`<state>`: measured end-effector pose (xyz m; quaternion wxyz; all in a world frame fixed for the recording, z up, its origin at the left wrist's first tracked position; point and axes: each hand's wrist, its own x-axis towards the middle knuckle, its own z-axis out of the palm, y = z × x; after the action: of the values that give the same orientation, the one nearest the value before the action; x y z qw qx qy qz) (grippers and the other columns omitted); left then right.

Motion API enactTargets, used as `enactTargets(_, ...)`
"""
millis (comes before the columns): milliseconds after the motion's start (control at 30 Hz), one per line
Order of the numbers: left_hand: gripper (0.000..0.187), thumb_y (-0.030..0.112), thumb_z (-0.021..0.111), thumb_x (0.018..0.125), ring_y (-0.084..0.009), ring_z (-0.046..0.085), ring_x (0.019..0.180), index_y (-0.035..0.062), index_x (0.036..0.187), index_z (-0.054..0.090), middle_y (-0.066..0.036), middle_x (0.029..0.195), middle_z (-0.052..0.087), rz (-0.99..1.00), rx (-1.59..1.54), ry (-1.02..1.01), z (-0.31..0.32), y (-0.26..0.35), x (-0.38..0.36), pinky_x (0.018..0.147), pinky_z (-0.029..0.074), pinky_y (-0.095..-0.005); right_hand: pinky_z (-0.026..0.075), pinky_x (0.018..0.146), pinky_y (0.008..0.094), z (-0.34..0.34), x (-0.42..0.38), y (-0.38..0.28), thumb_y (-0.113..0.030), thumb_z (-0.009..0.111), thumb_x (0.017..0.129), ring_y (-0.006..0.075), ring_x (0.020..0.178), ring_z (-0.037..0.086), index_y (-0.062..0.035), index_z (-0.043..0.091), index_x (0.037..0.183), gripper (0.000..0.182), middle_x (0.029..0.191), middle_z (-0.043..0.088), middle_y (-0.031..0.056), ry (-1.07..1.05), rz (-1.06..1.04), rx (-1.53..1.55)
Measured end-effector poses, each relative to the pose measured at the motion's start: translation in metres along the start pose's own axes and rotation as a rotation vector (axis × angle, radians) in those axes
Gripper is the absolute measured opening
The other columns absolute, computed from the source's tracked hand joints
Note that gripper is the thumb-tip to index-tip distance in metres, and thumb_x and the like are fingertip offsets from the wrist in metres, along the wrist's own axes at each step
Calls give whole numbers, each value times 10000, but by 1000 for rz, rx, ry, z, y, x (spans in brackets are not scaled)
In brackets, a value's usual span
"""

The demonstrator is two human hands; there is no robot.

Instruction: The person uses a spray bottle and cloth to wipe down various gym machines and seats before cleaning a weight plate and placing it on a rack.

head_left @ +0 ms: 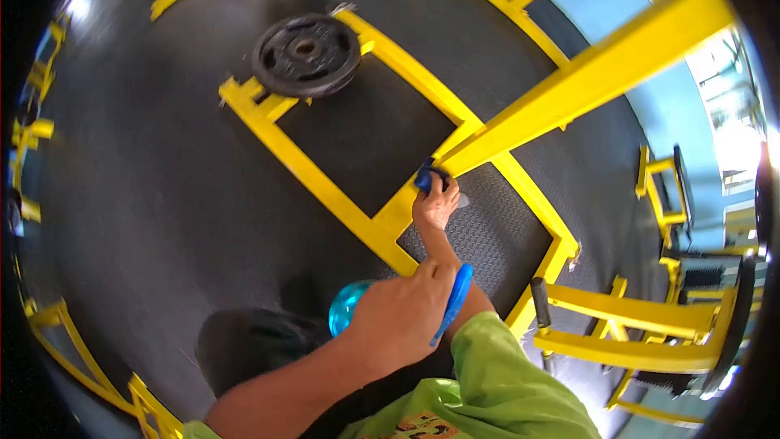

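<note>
My right hand reaches down to the foot of a thick yellow upright post. Its fingers are closed around a dark blue cloth, pressed against the yellow frame at the joint. Nearer to me, my left hand crosses in front of the right forearm. It is wrapped around what looks like a spray bottle with a clear turquoise body. A bright blue piece sticks out on the hand's other side. Most of the bottle's middle is hidden by the hand.
A black weight plate lies across the far end of the yellow base frame. A textured footplate sits beside the post. At right stands a yellow machine with a black grip. Black flooring spreads to the left.
</note>
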<state>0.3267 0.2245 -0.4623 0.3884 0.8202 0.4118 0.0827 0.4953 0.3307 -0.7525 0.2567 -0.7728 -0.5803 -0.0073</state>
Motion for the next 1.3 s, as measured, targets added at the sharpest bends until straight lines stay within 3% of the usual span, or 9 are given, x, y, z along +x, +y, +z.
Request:
enactTargets(33, 466, 180, 692, 754, -356, 650, 836, 10, 1104, 435, -194, 999, 571, -23, -22, -38, 1, 1, -3, 685, 547, -413, 365, 1003, 493, 11, 5, 7, -153, 632, 804, 379, 1201, 416, -188, 578, 1242, 442, 1279, 417, 185, -233, 172, 5)
enactTargets(167, 475, 204, 667, 762, -397, 625, 888, 5, 1131, 443, -217, 1047, 567, -84, -82, -123, 1, -1, -11, 754, 527, -457, 391, 1023, 427, 22, 7, 13, -168, 564, 858, 360, 1218, 448, -129, 652, 1153, 311, 1298, 461, 176, -399, 230, 105)
enactTargets(233, 472, 208, 655, 766, -401, 620, 901, 4, 1140, 451, -217, 1055, 570, -37, -27, -106, 3, -2, -13, 770, 519, -464, 508, 867, 431, -17, 32, 3, -331, 605, 860, 356, 1032, 625, -26, 624, 1145, 417, 1096, 636, 234, -820, 335, 134)
enactTargets(467, 484, 206, 633, 777, -408, 610, 939, -10, 1180, 476, -235, 1044, 596, 37, 51, 20, 4, 2, 1, 819, 497, -457, 484, 766, 331, -186, -39, 7, -251, 603, 906, 135, 809, 581, 21, 640, 978, 284, 857, 658, 65, -436, 444, 968)
enactTargets(700, 476, 175, 665, 793, -356, 628, 995, -16, 1194, 493, -200, 1111, 617, 218, 37, 29, 24, 19, 10, 888, 488, -430, 462, 813, 432, -323, -95, 75, -59, 620, 736, 387, 913, 561, -23, 608, 995, 262, 995, 563, 191, 469, 202, 182)
enactTargets(800, 474, 175, 668, 794, -343, 627, 1035, -21, 1190, 497, -196, 1131, 618, 227, -40, -58, 44, 23, 15, 918, 483, -406, 422, 905, 459, -302, -120, 114, -70, 639, 712, 380, 1009, 540, -46, 614, 1070, 360, 1082, 554, 193, 468, 234, -86)
enactTargets(933, 472, 190, 672, 802, -341, 627, 1036, -10, 1194, 502, -184, 1132, 623, 274, 1, -163, 57, 34, 24, 929, 480, -412, 196, 1117, 539, -254, -181, 156, -173, 677, 699, 324, 1372, 313, -225, 384, 1426, 785, 1463, 365, 113, 94, 244, -391)
enactTargets(1167, 441, 202, 674, 805, -326, 631, 1019, 4, 1169, 523, -170, 1121, 629, 395, 0, -97, 61, 39, 36, 886, 504, -406, 159, 1130, 527, -226, -208, 164, -3, 597, 648, 405, 1387, 239, -153, 449, 1375, 757, 1485, 308, 175, 593, 575, -252)
enactTargets(1300, 473, 207, 674, 799, -355, 630, 1010, -29, 1173, 507, -199, 1095, 630, 412, 15, -168, 65, 43, 43, 895, 494, -409, 265, 1110, 501, -251, -185, 149, 53, 536, 616, 412, 1310, 325, -122, 590, 1183, 597, 1341, 455, 181, 433, 330, 47)
